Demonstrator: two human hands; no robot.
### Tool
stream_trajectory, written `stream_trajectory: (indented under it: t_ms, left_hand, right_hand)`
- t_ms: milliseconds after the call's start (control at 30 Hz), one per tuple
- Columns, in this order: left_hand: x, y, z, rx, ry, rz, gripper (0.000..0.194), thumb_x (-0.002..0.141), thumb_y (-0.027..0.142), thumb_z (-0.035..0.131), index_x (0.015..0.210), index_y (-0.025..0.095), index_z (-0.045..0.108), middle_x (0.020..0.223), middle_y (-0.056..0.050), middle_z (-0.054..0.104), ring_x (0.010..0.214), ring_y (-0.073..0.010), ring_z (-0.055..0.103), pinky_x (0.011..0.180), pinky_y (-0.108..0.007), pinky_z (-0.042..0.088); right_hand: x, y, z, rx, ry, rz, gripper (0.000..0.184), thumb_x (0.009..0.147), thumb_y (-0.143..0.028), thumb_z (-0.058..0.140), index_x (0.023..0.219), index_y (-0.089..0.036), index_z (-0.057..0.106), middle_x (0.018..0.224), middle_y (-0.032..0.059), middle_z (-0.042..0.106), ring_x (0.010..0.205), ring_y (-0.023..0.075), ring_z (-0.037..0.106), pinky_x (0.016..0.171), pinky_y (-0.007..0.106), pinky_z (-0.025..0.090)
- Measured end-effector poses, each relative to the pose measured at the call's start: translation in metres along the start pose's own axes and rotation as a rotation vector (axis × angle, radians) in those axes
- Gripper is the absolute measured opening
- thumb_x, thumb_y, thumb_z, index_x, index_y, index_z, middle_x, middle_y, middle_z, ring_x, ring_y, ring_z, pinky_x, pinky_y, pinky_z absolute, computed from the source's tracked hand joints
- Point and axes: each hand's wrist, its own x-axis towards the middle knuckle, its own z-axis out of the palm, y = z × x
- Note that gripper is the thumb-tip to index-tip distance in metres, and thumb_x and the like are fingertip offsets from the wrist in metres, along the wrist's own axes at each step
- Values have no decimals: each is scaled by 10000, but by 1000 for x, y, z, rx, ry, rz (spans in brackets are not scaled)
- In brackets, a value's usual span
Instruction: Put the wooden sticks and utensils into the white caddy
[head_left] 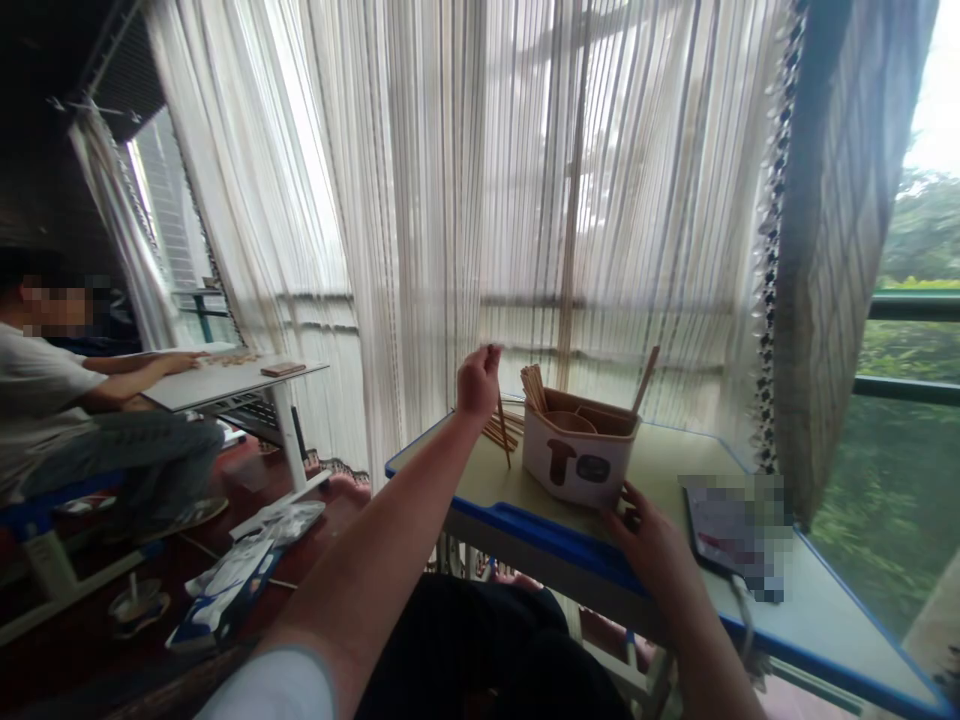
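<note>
My left hand [478, 383] is raised over the desk's far left part, its fingers pinched on the upper end of a brown wooden chopstick [505, 435] that hangs down almost upright. Behind it a loose pile of chopsticks [495, 432] lies on the desk. Just to the right stands a white holder [559, 465] with brown inner compartments and a brown mark on its front. Several chopsticks [533, 385] stand bundled in its left side, and a single stick [646, 380] leans out at the right. My right hand [649, 530] is at the holder's lower right corner, fingers apart, fingertips at its side.
The desk [817, 610] has a blue rim. A phone [724, 530] with a cable lies at its right. Sheer curtains [525, 200] hang behind. At the left another person [45, 400] sits at a white table [225, 385]; bags and a cup [135, 605] are on the floor.
</note>
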Motion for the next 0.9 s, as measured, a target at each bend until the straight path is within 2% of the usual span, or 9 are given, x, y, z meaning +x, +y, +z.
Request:
stream_trajectory:
  t_ms: [167,267,333,400,467,567,667,733,900]
  left_hand:
    - [-2,-7,15,112,-150,33,237,901,225,444,998,112,629,959,-127,654,933,-196,602,854,-336,454]
    - [-20,-15,23,224,-344,-35,235,893,189,435,953,92,640,937,-145,660,913,-208,618,838,-337,461]
    - [-37,-21,25,257,-423,-66,248,902,201,419,903,108,648,892,-130,669,880,-204,627,815,-330,468]
    - [-54,-25,23,252,-414,-84,238,899,196,419,905,124,646,892,-115,675,879,-200,630,821,-336,471]
    - [-66,-25,20,196,-346,-78,205,880,173,449,953,132,637,937,-109,679,919,-199,627,848,-347,471]
    - [-67,-12,14,34,-245,-1,222,885,201,467,1031,132,619,982,-111,672,929,-189,630,839,-334,488]
    - [-49,14,8,-126,-173,81,257,900,314,476,1021,143,625,920,-88,665,814,-158,642,749,-287,514]
    - [-30,36,8,-237,-144,74,295,890,383,492,1000,146,626,828,-60,652,647,-119,620,629,-250,516]
    - [7,80,31,-440,-154,24,308,879,400,506,955,126,624,683,-18,610,518,-81,570,506,-199,491]
  right_hand:
    - [0,-1,0,25,-11,13,611,796,-456,472,1312,-129,456,1210,132,591,1012,253,592,863,360,447]
    - [0,-2,0,35,-8,17,619,796,-456,473,1317,-122,453,1204,136,593,986,247,601,860,362,451]
    - [-1,-2,0,38,-2,12,619,801,-454,468,1324,-125,447,1202,137,594,983,246,604,864,367,450]
    - [-1,-1,0,42,1,13,613,806,-460,462,1324,-132,444,1207,136,592,987,249,603,867,374,449]
    - [0,-1,1,57,3,13,604,809,-471,458,1315,-142,450,1210,132,591,975,247,607,863,374,451]
    - [0,0,2,74,16,8,590,809,-478,459,1296,-145,466,1192,132,601,947,242,616,850,371,456]
    - [0,-1,3,74,40,-6,573,809,-467,458,1282,-144,481,1169,134,614,956,245,615,836,372,460]
    - [-1,-2,3,75,62,-13,565,809,-459,456,1275,-142,489,1156,136,621,950,242,618,821,367,465]
    - [-2,-5,1,51,68,-9,550,813,-447,449,1270,-143,489,1157,132,620,944,238,620,803,357,467]
